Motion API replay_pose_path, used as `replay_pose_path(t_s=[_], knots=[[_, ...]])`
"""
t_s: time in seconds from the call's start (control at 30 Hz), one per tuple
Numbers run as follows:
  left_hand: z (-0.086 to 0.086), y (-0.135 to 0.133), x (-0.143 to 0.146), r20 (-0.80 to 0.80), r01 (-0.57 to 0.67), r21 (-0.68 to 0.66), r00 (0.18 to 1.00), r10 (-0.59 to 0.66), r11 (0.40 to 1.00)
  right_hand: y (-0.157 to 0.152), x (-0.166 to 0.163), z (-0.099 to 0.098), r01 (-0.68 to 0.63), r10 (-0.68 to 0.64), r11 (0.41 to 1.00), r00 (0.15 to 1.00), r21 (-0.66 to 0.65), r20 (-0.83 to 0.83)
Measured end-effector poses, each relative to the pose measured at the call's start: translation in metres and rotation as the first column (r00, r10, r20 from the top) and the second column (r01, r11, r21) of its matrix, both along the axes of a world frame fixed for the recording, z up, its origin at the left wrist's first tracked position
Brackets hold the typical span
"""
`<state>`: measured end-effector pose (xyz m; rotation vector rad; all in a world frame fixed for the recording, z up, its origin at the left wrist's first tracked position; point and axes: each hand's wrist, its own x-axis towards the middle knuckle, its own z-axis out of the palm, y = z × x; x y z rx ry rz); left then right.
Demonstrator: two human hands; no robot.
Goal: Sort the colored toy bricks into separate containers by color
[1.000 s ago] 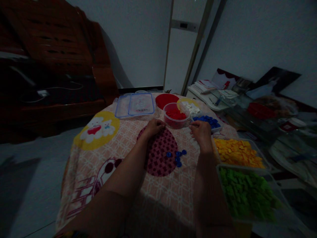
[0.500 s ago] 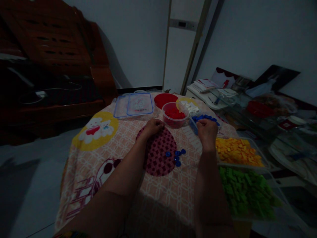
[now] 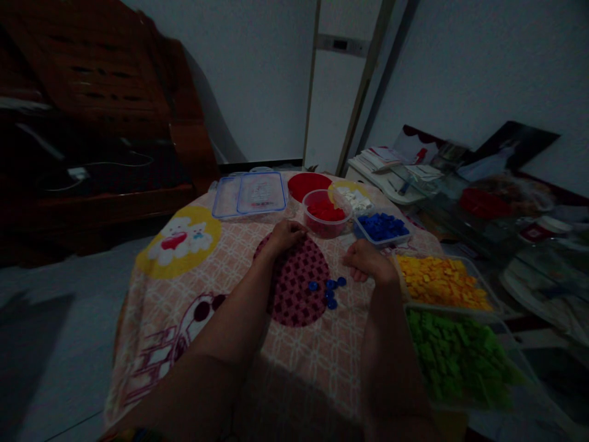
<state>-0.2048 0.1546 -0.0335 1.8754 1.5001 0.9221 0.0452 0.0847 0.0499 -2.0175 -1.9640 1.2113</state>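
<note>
My left hand [image 3: 287, 234] rests at the top of the maroon checkered patch [image 3: 299, 288] on the tablecloth, fingers curled together; anything inside them is hidden. My right hand [image 3: 365, 260] is closed just in front of the box of blue bricks [image 3: 381, 227], fingertips pinched; what they hold is too dark to make out. Several small round blue pieces [image 3: 330, 294] lie loose on the cloth between my hands, at the patch's right edge. Beyond my left hand stands a round clear tub [image 3: 327, 228] with red bricks [image 3: 324, 210] inside.
White bricks [image 3: 356, 199] sit behind the blue ones. Trays of yellow bricks [image 3: 442, 282] and green bricks [image 3: 460, 356] line the right side. A blue-rimmed clear lid [image 3: 262, 192] and a red round lid [image 3: 309, 185] lie at the table's far edge.
My right hand has come out of the blue brick box, moving left and toward me. My left hand and the loose blue pieces stay where they were.
</note>
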Motion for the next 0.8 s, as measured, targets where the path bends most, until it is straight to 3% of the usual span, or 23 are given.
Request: replay_pose_path(t_s=[0.2, 0.47, 0.67, 0.8], knots=[[-0.003, 0.001, 0.001, 0.024, 0.001, -0.003, 1.000, -0.001, 1.000, -0.004, -0.015, 0.000, -0.119, 0.111, 0.981, 0.992, -0.152, -0.057], [-0.004, 0.001, 0.001, 0.034, -0.011, 0.007, 0.999, 0.010, 1.000, -0.002, -0.031, -0.003, -0.190, 0.149, 0.978, 0.921, -0.083, -0.361], [-0.004, 0.001, 0.001, 0.032, -0.011, -0.001, 0.999, 0.011, 1.000, -0.006, -0.029, 0.001, -0.255, 0.217, 0.953, 0.952, -0.166, -0.217], [-0.003, 0.001, 0.002, 0.045, -0.006, -0.001, 0.999, 0.006, 1.000, -0.009, -0.044, -0.001, -0.296, 0.254, 0.944, 0.935, -0.147, -0.249]])
